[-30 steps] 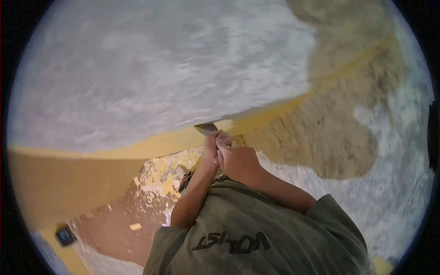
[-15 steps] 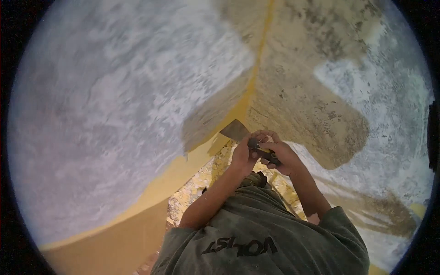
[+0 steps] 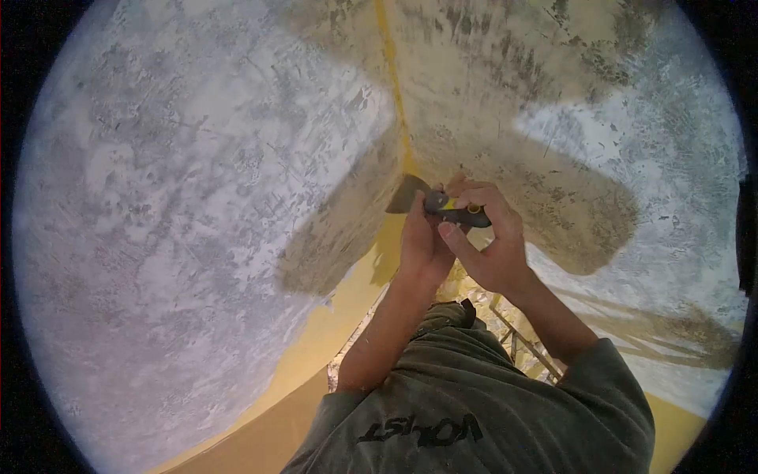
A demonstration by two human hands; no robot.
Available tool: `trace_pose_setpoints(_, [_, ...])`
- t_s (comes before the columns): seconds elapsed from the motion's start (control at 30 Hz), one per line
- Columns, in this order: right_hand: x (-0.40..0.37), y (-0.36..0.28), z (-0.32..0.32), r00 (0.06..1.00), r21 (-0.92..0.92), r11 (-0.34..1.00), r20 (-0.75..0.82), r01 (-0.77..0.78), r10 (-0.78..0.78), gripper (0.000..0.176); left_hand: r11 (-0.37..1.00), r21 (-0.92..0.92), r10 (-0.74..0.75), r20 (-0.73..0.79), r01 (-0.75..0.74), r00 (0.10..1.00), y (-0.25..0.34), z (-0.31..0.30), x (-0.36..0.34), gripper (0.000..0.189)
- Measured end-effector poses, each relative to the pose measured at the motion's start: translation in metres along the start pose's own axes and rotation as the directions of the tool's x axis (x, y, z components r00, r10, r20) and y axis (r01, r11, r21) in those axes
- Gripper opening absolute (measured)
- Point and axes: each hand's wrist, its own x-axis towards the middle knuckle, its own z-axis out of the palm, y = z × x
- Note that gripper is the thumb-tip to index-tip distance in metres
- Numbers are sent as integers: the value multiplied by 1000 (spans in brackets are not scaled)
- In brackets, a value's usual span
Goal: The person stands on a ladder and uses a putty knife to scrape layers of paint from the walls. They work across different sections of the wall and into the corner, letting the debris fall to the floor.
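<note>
A scraper [image 3: 408,194] with a wide flat metal blade and a black and yellow handle is held in front of the wall corner. My left hand [image 3: 426,241] is closed around it near the blade end, palm up. My right hand [image 3: 493,237] has its fingers bent around the handle's rear end, where a small brass-coloured ring shows, with the thumb below. The blade points left, close to the yellow strip at the corner. Parts of the handle are hidden by my fingers.
Two walls with patchy white and grey surfaces [image 3: 197,174] meet at a corner with a yellow line [image 3: 391,67]. Yellow paint [image 3: 304,344] remains low on the left wall. Yellowish flakes and thin bars [image 3: 525,344] lie below, beside my grey-green shirt [image 3: 474,395].
Both hands and the scraper have moved up in view, and the handle now lies nearer to level. My right hand has shifted its hold on the handle. The view has turned slightly.
</note>
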Motion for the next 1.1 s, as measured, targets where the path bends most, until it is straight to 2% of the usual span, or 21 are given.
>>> trace_pose_setpoints(0.03, [1,14,10,984,72,986,-109,150,-142,20,998,-58,-23,50,26,998,4,7,2,42])
trace_pose_setpoints(0.07, [6,23,20,983,66,985,-103,161,-154,20,992,-114,-42,105,54,994,7,12,4,42])
trace_pose_setpoints(0.13, [12,37,46,864,347,871,-478,348,-155,15,993,-105,-53,51,58,997,4,4,6,43])
trace_pose_setpoints(0.17, [8,49,58,864,345,868,-476,356,-165,15,994,-90,-61,-4,60,998,3,1,7,45])
trace_pose_setpoints(0.23, [4,58,74,911,657,707,-409,261,44,10,997,-57,-57,4,57,998,2,-2,2,46])
trace_pose_setpoints(0.27, [5,65,77,913,662,702,-405,264,39,10,998,-16,-57,13,58,998,3,-5,-2,47])
trace_pose_setpoints(0.33, [21,47,66,909,873,403,-372,273,189,14,987,113,-121,19,118,992,8,-19,-19,46])
trace_pose_setpoints(0.43, [41,22,22,842,752,511,-531,416,97,13,933,306,-198,-5,190,980,15,-52,-56,43])
trace_pose_setpoints(0.5, [52,6,-5,805,760,271,-534,591,-259,13,946,267,-177,-57,186,983,16,-83,-74,41])
trace_pose_setpoints(0.53, [48,29,20,806,762,268,-533,589,-257,13,957,229,-160,-102,180,982,16,-95,-80,39])
trace_pose_setpoints(0.57, [41,68,65,818,816,428,-519,389,247,13,958,225,-156,-102,176,982,15,-102,-83,39])
trace_pose_setpoints(0.6, [39,88,92,576,877,462,-447,131,684,14,967,186,-149,-150,176,977,12,-107,-87,37])
trace_pose_setpoints(0.63, [44,81,94,579,877,463,-446,130,682,14,973,150,-144,-196,175,970,11,-112,-91,35])
trace_pose_setpoints(0.67, [51,73,94,788,719,613,-566,327,243,13,975,148,-138,-188,167,972,9,-117,-93,35])
trace_pose_setpoints(0.7, [57,64,89,804,545,623,-536,561,-255,13,981,122,-125,-190,149,974,6,-121,-96,34])
trace_pose_setpoints(0.73, [53,53,76,809,549,624,-531,556,-253,13,986,96,-118,-202,139,972,4,-125,-104,34])
trace_pose_setpoints(0.8, [53,37,48,853,814,259,-482,520,-199,12,987,105,-94,-238,122,967,6,-126,-110,34])
trace_pose_setpoints(0.83, [53,48,61,858,820,254,-471,512,-206,12,987,106,-81,-290,117,954,5,-126,-114,34])
trace_pose_setpoints(0.9, [53,68,95,811,518,676,-544,525,-214,14,991,94,-65,-294,97,954,4,-134,-117,33])
trace_pose_setpoints(1.03, [55,51,86,724,267,815,-645,514,-246,20,988,138,-19,-304,64,952,4,-135,-120,32])
trace_pose_setpoints(1.1, [46,40,65,812,730,358,-547,582,-204,22,992,109,-24,-305,60,952,6,-136,-120,32])
